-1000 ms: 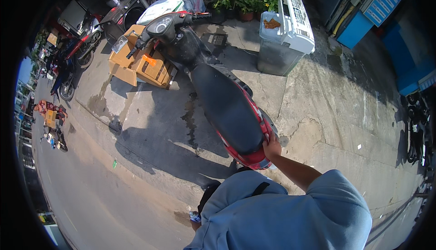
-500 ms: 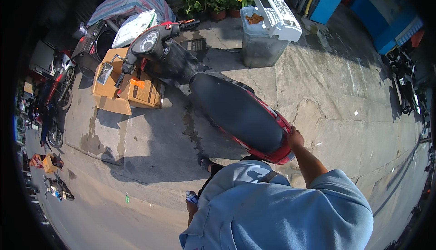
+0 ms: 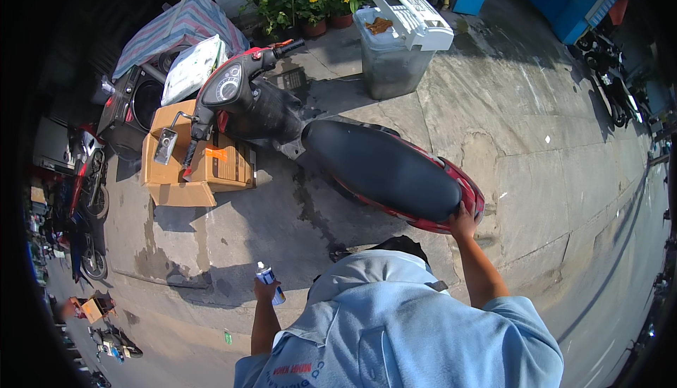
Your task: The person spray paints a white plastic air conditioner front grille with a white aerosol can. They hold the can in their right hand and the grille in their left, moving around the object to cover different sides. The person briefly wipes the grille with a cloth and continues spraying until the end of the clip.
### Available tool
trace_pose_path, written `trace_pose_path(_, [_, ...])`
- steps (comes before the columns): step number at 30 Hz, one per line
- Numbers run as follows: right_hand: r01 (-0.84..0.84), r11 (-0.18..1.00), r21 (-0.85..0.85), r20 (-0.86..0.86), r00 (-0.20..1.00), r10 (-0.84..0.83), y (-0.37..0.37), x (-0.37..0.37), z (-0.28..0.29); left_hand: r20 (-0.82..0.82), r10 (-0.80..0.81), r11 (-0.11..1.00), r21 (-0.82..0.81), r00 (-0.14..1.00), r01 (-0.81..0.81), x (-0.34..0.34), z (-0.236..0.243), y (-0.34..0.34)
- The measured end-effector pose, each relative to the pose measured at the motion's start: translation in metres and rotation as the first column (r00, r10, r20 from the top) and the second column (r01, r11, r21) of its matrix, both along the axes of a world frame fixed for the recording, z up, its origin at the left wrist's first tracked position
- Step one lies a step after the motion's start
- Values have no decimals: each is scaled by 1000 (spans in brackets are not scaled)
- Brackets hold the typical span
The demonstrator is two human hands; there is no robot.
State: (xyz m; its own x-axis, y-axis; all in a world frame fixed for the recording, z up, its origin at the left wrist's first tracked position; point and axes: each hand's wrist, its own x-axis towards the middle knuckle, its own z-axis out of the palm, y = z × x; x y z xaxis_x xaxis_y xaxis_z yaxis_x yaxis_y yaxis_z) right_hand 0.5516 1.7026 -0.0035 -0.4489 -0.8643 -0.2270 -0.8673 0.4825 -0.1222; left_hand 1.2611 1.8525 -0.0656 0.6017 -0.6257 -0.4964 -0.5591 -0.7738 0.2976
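Note:
A red and black motorbike with a long dark seat stands in front of me, its handlebars at the far left and its tail nearest my right side. My right hand is closed on the rear end of the motorbike, by the seat's back edge; some fingers are hidden. Off to my left, my left hand is wrapped round a blue and white spray can, held upright with a slight tilt, apart from the motorbike.
An opened cardboard box sits under the handlebars. Behind it are a front-loading washing machine and a striped sheet. A grey plastic bin carries a white plastic cover. Potted plants line the back; other motorbikes stand left.
My left hand has moved forward and out to the left with the spray can, away from my body. My right hand has stayed at the motorbike's rear. The whole view has shifted.

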Motion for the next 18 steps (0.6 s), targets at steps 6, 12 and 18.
trace_pose_path(6, [-133, 977, 169, 73, 990, 123, 67, 70, -12, -219, -425, 863, 193, 878, 466, -78, -4, -63])
trace_pose_path(12, [-22, 986, 164, 363, 931, -39, 86, 92, -26, -284, -615, 764, 12, 735, 645, -166, 26, -126])
trace_pose_path(18, [-111, 993, 49, 305, 948, 90, 61, 55, -45, -368, -490, 872, -181, 790, 456, -181, 32, -126])
